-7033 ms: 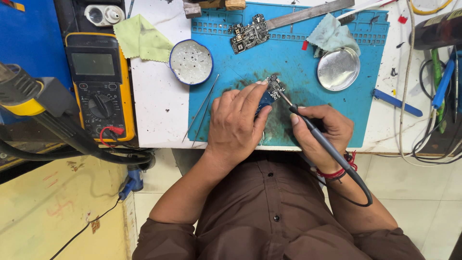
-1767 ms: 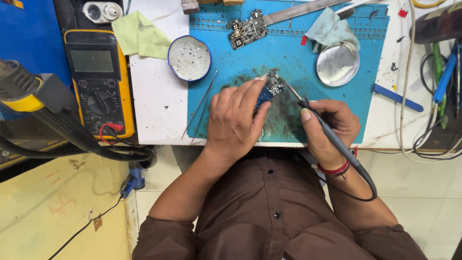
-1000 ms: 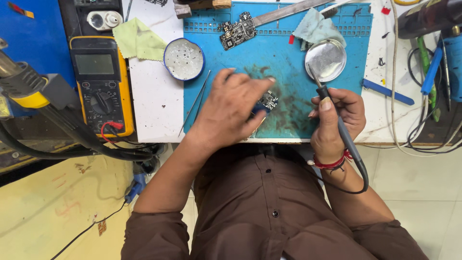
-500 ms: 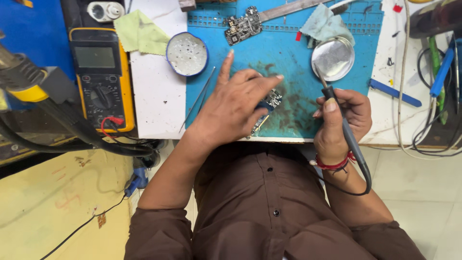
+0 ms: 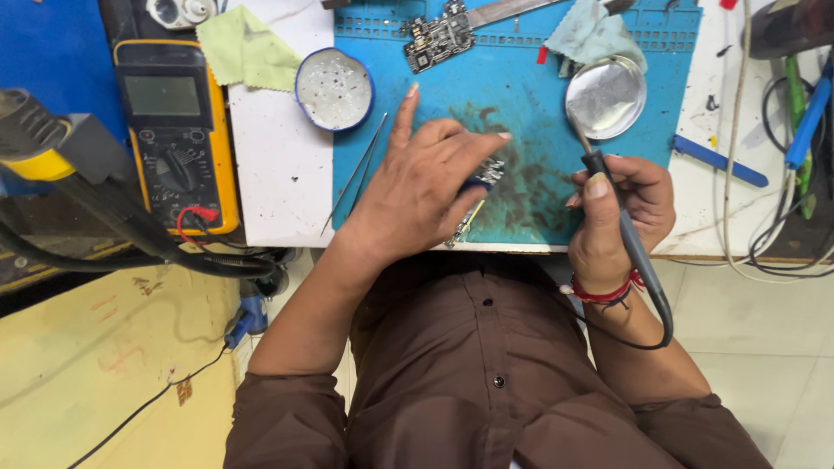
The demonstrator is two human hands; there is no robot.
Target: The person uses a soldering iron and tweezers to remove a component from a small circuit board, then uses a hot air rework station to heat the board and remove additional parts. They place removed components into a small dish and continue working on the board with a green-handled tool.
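Head view. Workbench was a white top carrying a blue silicone work mat (image 5: 521,95), stained dark near its middle; a yellow multimeter (image 5: 174,130) sat at 9 o'clock from the mat and a round blue-rimmed tin (image 5: 334,89) at about 10 o'clock.

Left hand (image 5: 417,187) lay on the mat, fingers spread, thumb and forefinger pinching a small circuit board (image 5: 486,174) at its near end; only a corner of the board showed past the fingers. Judged light, stiff and thin, brittle at its components, so best held by its bare edges, as it was.

Right hand (image 5: 621,208) was clamped around the grip of a soldering iron (image 5: 608,187), cable trailing past the wrist. Its tip pointed toward 12 o'clock, at a shiny round metal dish (image 5: 605,95); contact could not be told. Iron judged light but hot at the tip: handle only.

Board lay at 9 o'clock from the right hand, near, not touching. Tweezers (image 5: 356,172) rested just left of the left hand. A second board (image 5: 439,35) lay at 12 o'clock.
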